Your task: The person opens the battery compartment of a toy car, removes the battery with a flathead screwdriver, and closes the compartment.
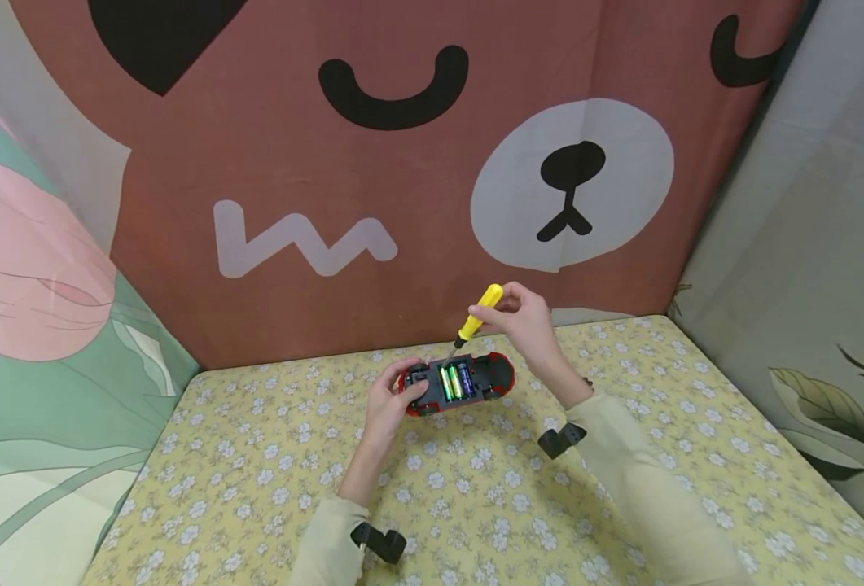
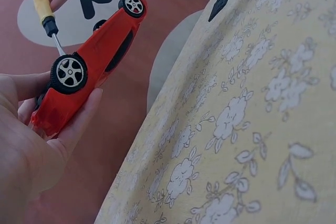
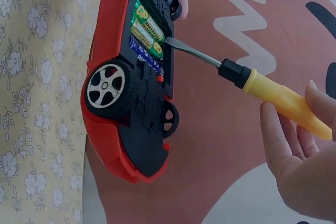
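**Toy car (image 3: pixel 107 30) held by one end, cells exposed**

Left hand (image 1: pixel 385 400): clasped round one end of the car, thumb over the dark underside, fingers about the red shell. Car is in this hold, raised off the tablecloth (image 1: pixel 270 505), underside facing the head camera.

Handling (judged): light, hard plastic, somewhat heavier for its cells; smooth shell could slip, wheels could roll under a loose finger. Best hold: both flanks near the wheels, clear of the battery bay (image 3: pixel 168 61).

Just beyond the left thumb: two green cells (image 3: pixel 144 27) and a blue-purple cell (image 3: pixel 139 50), side by side in the bay. Far end of the car is unsupported.

Right hand (image 1: pixel 530 325): pinching the yellow handle of a flat-tipped screwdriver (image 3: pixel 281 100) between thumb and fingers. Tip at the bay's edge beside the nearest green cell; contact cannot be confirmed. Stiff metal shank; judged able to nick a wrapper.

Writing: marks on the cell wrappers, too small to read. No brand legible on shell, underside or handle.

Beyond both hands: backdrop (image 1: pixel 292 163) with printed animal face.
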`<state>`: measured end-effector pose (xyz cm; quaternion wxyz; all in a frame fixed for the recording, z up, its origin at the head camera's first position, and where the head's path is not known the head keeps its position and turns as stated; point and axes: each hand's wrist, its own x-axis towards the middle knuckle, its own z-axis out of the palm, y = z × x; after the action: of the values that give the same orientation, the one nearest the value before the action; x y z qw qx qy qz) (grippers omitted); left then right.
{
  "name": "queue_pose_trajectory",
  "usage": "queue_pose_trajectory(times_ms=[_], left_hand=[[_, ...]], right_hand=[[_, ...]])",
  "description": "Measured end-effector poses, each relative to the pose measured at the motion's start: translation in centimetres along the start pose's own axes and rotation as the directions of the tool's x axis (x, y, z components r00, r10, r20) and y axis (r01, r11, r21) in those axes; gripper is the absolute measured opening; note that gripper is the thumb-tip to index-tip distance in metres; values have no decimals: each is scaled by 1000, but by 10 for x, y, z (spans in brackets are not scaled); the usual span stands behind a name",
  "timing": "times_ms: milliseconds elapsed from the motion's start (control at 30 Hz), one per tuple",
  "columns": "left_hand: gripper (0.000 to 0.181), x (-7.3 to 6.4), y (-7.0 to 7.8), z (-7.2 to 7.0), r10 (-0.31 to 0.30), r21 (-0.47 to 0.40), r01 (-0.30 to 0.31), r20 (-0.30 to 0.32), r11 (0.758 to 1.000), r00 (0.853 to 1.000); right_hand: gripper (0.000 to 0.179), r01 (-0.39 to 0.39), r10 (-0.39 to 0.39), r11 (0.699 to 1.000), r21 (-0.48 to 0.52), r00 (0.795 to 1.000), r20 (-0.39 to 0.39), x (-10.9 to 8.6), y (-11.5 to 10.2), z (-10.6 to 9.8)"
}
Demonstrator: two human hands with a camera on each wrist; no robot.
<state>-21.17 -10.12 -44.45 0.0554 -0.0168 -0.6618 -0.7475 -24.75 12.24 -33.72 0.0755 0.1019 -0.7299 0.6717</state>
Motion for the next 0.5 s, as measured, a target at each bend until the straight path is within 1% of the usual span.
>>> queue_pose_trajectory(times_ms=[100, 233, 367, 500], left_hand=[[44, 0, 0, 0, -4, -1, 4, -1, 1000, 1000], [44, 0, 0, 0, -3, -2, 3, -4, 1000, 1000], [43, 1, 0, 1, -15, 2, 15, -11, 1000, 1000], [42, 1, 1, 2, -32, 5, 32, -12, 999, 999]], right_hand=[[32, 8, -8, 999, -34, 1000, -2, 0, 0, 1], [34, 17, -16, 998, -65, 1000, 16, 0, 1, 2], [36, 25, -21, 996, -85, 998, 51, 0, -1, 3], [35, 39, -31, 997, -69, 994, 100, -1, -3, 4]])
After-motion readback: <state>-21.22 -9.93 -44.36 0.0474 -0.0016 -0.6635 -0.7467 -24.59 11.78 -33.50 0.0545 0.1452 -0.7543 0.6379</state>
